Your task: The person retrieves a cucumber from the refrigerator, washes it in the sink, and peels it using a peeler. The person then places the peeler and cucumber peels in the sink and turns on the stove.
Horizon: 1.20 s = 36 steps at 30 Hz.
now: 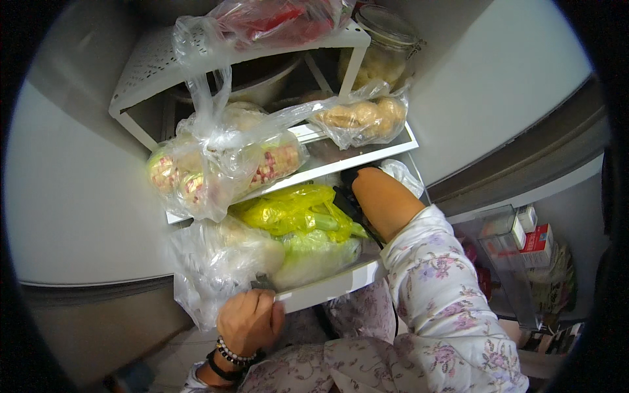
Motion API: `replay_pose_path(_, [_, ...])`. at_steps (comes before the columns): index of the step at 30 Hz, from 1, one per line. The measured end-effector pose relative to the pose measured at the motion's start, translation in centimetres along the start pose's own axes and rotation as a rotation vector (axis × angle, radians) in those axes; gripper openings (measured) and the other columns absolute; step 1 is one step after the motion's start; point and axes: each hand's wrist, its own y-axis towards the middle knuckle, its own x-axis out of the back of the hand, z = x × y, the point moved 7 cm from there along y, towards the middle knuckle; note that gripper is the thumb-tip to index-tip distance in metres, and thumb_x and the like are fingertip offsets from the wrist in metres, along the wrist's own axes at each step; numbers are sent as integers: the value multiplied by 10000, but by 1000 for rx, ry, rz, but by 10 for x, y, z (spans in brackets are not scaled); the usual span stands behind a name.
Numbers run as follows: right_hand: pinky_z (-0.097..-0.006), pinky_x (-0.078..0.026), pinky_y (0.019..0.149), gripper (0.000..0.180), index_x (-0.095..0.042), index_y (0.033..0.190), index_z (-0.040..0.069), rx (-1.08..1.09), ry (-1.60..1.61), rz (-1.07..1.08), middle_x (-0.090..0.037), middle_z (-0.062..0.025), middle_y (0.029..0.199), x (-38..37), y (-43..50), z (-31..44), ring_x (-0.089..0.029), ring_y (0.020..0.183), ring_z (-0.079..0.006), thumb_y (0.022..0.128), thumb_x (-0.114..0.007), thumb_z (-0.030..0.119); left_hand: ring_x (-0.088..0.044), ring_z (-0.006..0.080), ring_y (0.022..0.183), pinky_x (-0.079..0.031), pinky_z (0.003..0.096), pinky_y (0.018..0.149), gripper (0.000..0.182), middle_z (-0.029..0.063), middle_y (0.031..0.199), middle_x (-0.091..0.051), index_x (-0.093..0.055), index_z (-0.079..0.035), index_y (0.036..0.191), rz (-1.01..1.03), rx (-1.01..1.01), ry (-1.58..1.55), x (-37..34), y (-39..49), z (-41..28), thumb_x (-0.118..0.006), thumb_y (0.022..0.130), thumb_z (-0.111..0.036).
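My left hand [251, 314] is closed over the front rim of the pulled-out fridge drawer [334, 290], beside a clear plastic bag [226, 255]. My right forearm reaches into the drawer's right side, beneath the shelf edge; the right hand itself is hidden there. Between the arms lie a yellow-green plastic bag [295, 209] with green stalks showing and a clear-wrapped pale green vegetable [319, 255]. A white plastic bag [403, 177] sits right of my right forearm.
Above the drawer, a glass shelf [344, 159] holds bagged corn cobs [275, 162] and a bag of round tan items [366, 118]. Behind are a white perforated rack [157, 64], a red-filled bag [280, 22] and a glass jar [383, 49]. The open door [575, 196] carries boxes at right.
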Motion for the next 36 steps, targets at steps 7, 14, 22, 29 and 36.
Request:
replay_pose_path(7, [-426, -539, 736, 298, -679, 903, -25, 209, 130, -129, -656, -249, 922, 40, -91, 65, -667, 853, -349, 778, -608, 236, -543, 266, 618, -440, 371, 546, 122, 85, 735, -552, -606, -67, 811, -26, 10, 16, -1, -1, -1, -638, 737, -159])
replay_pose_path(14, [-414, -435, 944, 602, -353, 1312, -137, 320, -41, 459, -539, -341, 1181, 66, -153, 78, -555, 1101, -407, 877, -494, 255, -538, 269, 632, -429, 379, 547, 117, 84, 723, -527, -596, -67, 819, -76, -16, 41, -2, -4, -2, -642, 750, -149])
replay_pose_path(22, [-399, -348, 1048, 668, -168, 1428, -92, 494, 36, 543, -438, -323, 1322, 79, -196, 71, -455, 1240, -384, 906, -464, 202, -530, 271, 640, -418, 383, 553, 116, 84, 734, -521, -580, -69, 829, -68, -29, 41, -3, -8, -2, -632, 790, -165])
replay_pose_path(29, [-430, -352, 1040, 557, -327, 1393, -11, 210, 83, 296, -458, -281, 1311, 81, -187, 49, -450, 1215, -427, 925, -474, 254, -529, 270, 653, -418, 378, 570, 131, 87, 735, -516, -575, -70, 842, -66, -52, 55, -3, -8, -2, -636, 795, -176])
replay_pose_path(36, [-457, -364, 1014, 398, -499, 1290, 95, -23, -530, -198, -510, -149, 1316, 102, -129, 10, -466, 1224, -335, 928, -433, 245, -531, 272, 646, -418, 383, 562, 163, 88, 736, -518, -586, -67, 867, -51, -43, 34, -4, -9, 0, -651, 774, -184])
